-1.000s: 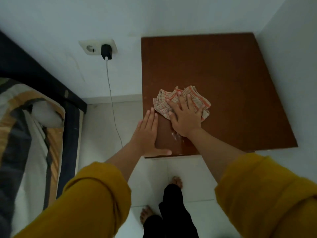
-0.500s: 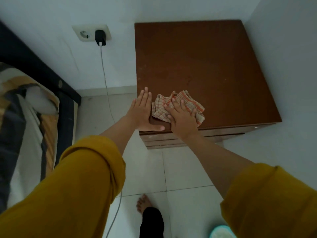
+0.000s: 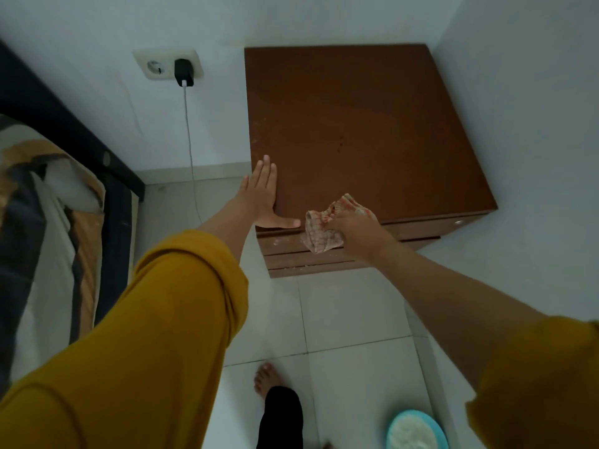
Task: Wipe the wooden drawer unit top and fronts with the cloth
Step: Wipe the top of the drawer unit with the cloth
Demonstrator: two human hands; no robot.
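Observation:
The brown wooden drawer unit (image 3: 356,131) stands in the room's corner, its top bare and its drawer fronts (image 3: 285,251) visible below the front edge. My left hand (image 3: 264,196) rests flat with straight fingers on the top's front left corner, thumb along the front edge. My right hand (image 3: 353,231) grips the checked orange-and-white cloth (image 3: 319,233) at the front edge. The cloth hangs down over the top drawer front.
A bed (image 3: 48,222) with a dark frame lies at the left. A charger (image 3: 183,72) sits in a wall socket, its white cable running down to the tiled floor (image 3: 350,312). A turquoise bowl (image 3: 416,431) stands on the floor at bottom right. My bare foot (image 3: 267,379) is below.
My right hand has pulled the cloth off the top and over the front edge onto the drawer front, now gripping it. My left hand stays on the corner. The view has shifted back.

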